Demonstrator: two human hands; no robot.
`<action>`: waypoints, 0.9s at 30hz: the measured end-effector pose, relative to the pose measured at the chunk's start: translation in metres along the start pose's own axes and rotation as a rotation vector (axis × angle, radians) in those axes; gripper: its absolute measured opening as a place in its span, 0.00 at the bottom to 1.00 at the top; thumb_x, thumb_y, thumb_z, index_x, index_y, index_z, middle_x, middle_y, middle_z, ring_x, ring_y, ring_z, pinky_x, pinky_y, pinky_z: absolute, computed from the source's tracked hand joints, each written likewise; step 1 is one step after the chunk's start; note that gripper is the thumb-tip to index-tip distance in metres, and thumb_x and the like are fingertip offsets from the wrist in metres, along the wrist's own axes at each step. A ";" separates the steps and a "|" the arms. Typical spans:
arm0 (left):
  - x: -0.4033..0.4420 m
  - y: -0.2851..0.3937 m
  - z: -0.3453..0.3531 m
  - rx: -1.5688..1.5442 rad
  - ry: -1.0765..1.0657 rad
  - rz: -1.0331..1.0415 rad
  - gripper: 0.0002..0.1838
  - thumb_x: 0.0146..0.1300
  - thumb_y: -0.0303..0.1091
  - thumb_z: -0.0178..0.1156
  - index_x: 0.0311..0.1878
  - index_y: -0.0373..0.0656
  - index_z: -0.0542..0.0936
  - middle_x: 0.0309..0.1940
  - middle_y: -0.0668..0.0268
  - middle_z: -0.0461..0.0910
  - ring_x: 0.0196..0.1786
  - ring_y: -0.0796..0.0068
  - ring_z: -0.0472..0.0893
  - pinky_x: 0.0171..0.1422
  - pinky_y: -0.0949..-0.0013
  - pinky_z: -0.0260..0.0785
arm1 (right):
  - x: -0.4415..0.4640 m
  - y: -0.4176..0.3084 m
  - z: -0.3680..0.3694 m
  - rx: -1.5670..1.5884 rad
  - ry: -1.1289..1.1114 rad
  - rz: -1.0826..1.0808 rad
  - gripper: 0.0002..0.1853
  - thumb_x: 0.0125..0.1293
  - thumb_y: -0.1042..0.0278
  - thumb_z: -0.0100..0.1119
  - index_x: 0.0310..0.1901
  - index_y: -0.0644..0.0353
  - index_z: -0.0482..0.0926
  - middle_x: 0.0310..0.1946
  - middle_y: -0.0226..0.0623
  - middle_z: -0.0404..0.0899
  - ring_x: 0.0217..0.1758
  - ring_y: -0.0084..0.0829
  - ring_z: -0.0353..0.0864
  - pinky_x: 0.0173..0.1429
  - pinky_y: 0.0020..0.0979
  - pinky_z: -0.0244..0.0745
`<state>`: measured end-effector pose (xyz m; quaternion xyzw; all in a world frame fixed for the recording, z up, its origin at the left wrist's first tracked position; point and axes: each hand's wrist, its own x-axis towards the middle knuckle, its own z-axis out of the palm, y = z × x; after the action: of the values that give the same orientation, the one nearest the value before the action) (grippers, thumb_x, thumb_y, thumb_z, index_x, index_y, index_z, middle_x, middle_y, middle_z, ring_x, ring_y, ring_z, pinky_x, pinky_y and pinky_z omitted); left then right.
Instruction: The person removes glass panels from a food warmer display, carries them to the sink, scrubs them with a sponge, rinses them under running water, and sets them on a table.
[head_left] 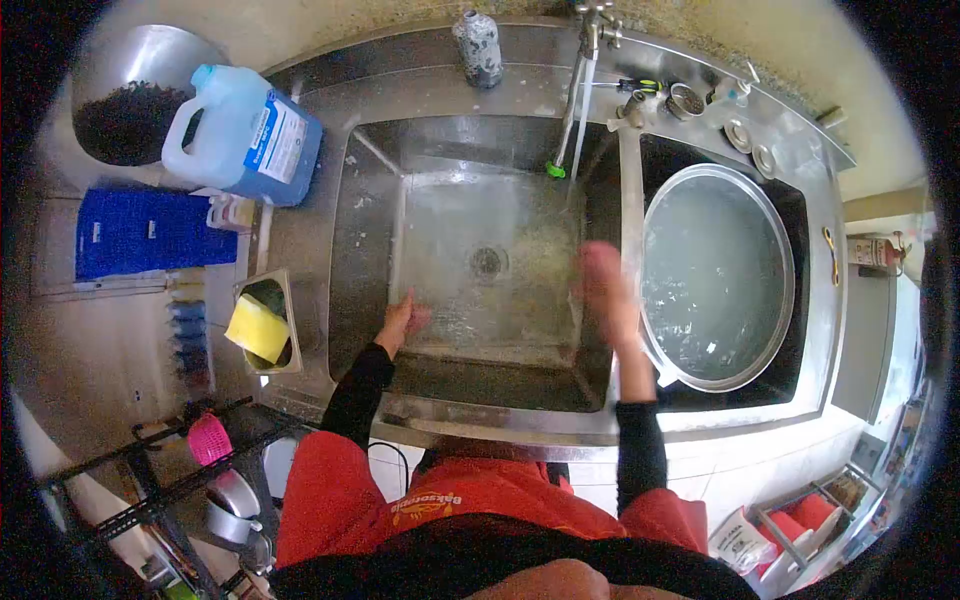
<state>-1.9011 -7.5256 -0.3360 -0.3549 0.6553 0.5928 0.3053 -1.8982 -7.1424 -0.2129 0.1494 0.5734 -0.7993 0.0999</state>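
Observation:
Over the lower left part of the steel sink basin [450, 220] is my left hand [403, 320], fingers apart and holding nothing. My right hand [605, 285] is over the basin's right side, smeared by motion, so its fingers cannot be made out. Water runs from the tap [590, 40] beside its hose with a green tip [555, 170]. Shallow water covers the basin floor around the drain [488, 262]. To the right of my right hand, a large round pot [715, 275] full of cloudy water stands in the second basin.
On the left are a blue jug [250, 135], a yellow sponge [258, 328] in a steel container [292, 300], and a blue cloth [150, 232]. A mottled bottle [478, 50] stands behind the basin. Small metal parts [685, 100] and yellow-handled scissors [831, 255] lie at the right.

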 end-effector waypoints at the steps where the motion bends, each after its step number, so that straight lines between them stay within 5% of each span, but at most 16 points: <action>1: 0.007 -0.004 -0.003 -0.004 0.002 -0.001 0.32 0.57 0.62 0.45 0.33 0.36 0.77 0.20 0.64 0.76 0.20 0.76 0.74 0.26 0.74 0.69 | 0.000 0.000 -0.052 -0.028 0.219 -0.043 0.24 0.64 0.55 0.41 0.59 0.59 0.60 0.57 0.36 0.62 0.61 0.31 0.59 0.58 0.36 0.61; 2: 0.020 -0.014 -0.008 -0.022 -0.023 -0.017 0.33 0.56 0.63 0.45 0.35 0.36 0.77 0.22 0.64 0.77 0.24 0.75 0.76 0.28 0.74 0.70 | -0.008 -0.006 -0.096 0.073 0.535 -0.062 0.23 0.63 0.58 0.42 0.57 0.59 0.62 0.53 0.38 0.65 0.57 0.30 0.64 0.53 0.32 0.67; 3: 0.028 -0.019 -0.011 -0.040 -0.047 -0.034 0.33 0.56 0.63 0.45 0.36 0.35 0.77 0.24 0.63 0.78 0.28 0.75 0.78 0.30 0.74 0.71 | -0.016 0.044 -0.184 -0.273 0.576 -0.292 0.24 0.61 0.57 0.43 0.57 0.60 0.61 0.55 0.40 0.64 0.57 0.32 0.64 0.54 0.34 0.66; 5: 0.022 -0.016 -0.011 -0.060 -0.069 -0.039 0.33 0.56 0.63 0.45 0.37 0.36 0.76 0.25 0.64 0.78 0.29 0.76 0.78 0.31 0.74 0.70 | -0.029 0.101 -0.298 -0.356 0.932 0.004 0.22 0.62 0.59 0.41 0.55 0.61 0.62 0.54 0.41 0.64 0.57 0.37 0.63 0.59 0.37 0.60; 10: 0.014 -0.011 -0.009 -0.082 -0.071 -0.004 0.31 0.56 0.62 0.46 0.38 0.38 0.77 0.26 0.66 0.77 0.24 0.79 0.73 0.29 0.74 0.67 | -0.026 0.086 -0.266 0.697 0.174 0.025 0.17 0.64 0.57 0.41 0.43 0.61 0.72 0.42 0.37 0.75 0.46 0.36 0.74 0.52 0.36 0.67; 12: 0.022 -0.018 -0.014 -0.019 -0.085 0.004 0.29 0.56 0.61 0.47 0.37 0.41 0.78 0.28 0.67 0.77 0.22 0.80 0.70 0.27 0.74 0.64 | -0.026 0.018 -0.188 0.536 -0.105 0.146 0.19 0.64 0.53 0.41 0.44 0.61 0.71 0.45 0.42 0.74 0.47 0.38 0.74 0.52 0.36 0.68; 13: 0.023 -0.022 -0.017 -0.015 -0.085 0.000 0.29 0.56 0.61 0.47 0.37 0.41 0.78 0.28 0.67 0.77 0.22 0.80 0.70 0.27 0.74 0.64 | -0.025 -0.020 -0.136 0.199 -0.215 0.357 0.23 0.64 0.49 0.39 0.45 0.63 0.71 0.46 0.46 0.72 0.50 0.39 0.72 0.54 0.36 0.67; 14: 0.024 -0.024 -0.018 -0.010 -0.108 0.011 0.27 0.57 0.59 0.48 0.40 0.42 0.76 0.30 0.66 0.77 0.22 0.79 0.69 0.27 0.74 0.63 | -0.019 -0.034 -0.079 0.096 -0.501 0.317 0.27 0.64 0.46 0.38 0.50 0.64 0.68 0.48 0.46 0.71 0.52 0.39 0.71 0.56 0.37 0.66; 16: 0.026 -0.026 -0.020 -0.006 -0.135 0.024 0.26 0.57 0.58 0.48 0.43 0.43 0.75 0.33 0.65 0.77 0.22 0.78 0.69 0.26 0.74 0.63 | -0.001 -0.014 0.001 0.004 -0.805 0.471 0.31 0.63 0.43 0.35 0.58 0.60 0.60 0.56 0.42 0.64 0.57 0.39 0.67 0.59 0.41 0.61; 18: 0.026 -0.029 -0.020 -0.028 -0.145 -0.011 0.26 0.59 0.55 0.49 0.52 0.45 0.69 0.39 0.65 0.74 0.30 0.74 0.73 0.35 0.71 0.66 | 0.000 0.020 0.077 -0.129 -0.883 0.380 0.30 0.64 0.41 0.31 0.60 0.53 0.59 0.58 0.40 0.62 0.60 0.38 0.61 0.59 0.39 0.60; 21: 0.011 -0.018 -0.015 -0.165 -0.284 -0.015 0.27 0.60 0.52 0.48 0.57 0.46 0.63 0.45 0.65 0.71 0.41 0.70 0.75 0.46 0.67 0.67 | 0.011 0.051 0.121 -0.440 -0.767 0.109 0.28 0.64 0.42 0.33 0.59 0.50 0.62 0.57 0.38 0.63 0.59 0.36 0.61 0.58 0.37 0.61; 23: -0.014 0.003 -0.012 -0.162 -0.374 0.007 0.25 0.61 0.50 0.48 0.58 0.47 0.63 0.46 0.66 0.71 0.44 0.69 0.74 0.49 0.65 0.66 | 0.013 0.038 0.102 -0.336 -0.388 -0.031 0.27 0.64 0.42 0.35 0.57 0.51 0.64 0.55 0.37 0.65 0.57 0.32 0.63 0.56 0.35 0.61; 25: -0.021 0.011 -0.008 -0.163 -0.469 0.031 0.24 0.62 0.47 0.48 0.58 0.47 0.63 0.46 0.66 0.71 0.48 0.69 0.73 0.52 0.64 0.65 | 0.018 0.017 0.029 -0.553 0.096 -0.216 0.21 0.65 0.51 0.39 0.52 0.56 0.69 0.49 0.34 0.70 0.54 0.28 0.66 0.55 0.30 0.63; 26: -0.021 0.009 -0.007 -0.128 -0.397 0.053 0.22 0.62 0.45 0.47 0.58 0.47 0.64 0.47 0.66 0.71 0.47 0.69 0.73 0.50 0.65 0.66 | 0.016 0.004 -0.013 -0.367 0.250 -0.171 0.16 0.61 0.64 0.46 0.49 0.60 0.70 0.50 0.35 0.70 0.54 0.31 0.67 0.58 0.30 0.60; 27: -0.021 0.009 -0.006 -0.092 -0.325 0.076 0.21 0.63 0.42 0.47 0.57 0.47 0.65 0.47 0.66 0.72 0.47 0.70 0.73 0.48 0.66 0.68 | 0.009 0.008 -0.066 -0.084 0.404 -0.149 0.17 0.61 0.65 0.46 0.51 0.59 0.68 0.50 0.35 0.70 0.54 0.33 0.67 0.57 0.33 0.61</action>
<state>-1.8964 -7.5289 -0.3132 -0.2426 0.5825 0.6829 0.3681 -1.8954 -7.0821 -0.2432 0.2593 0.6240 -0.7338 -0.0702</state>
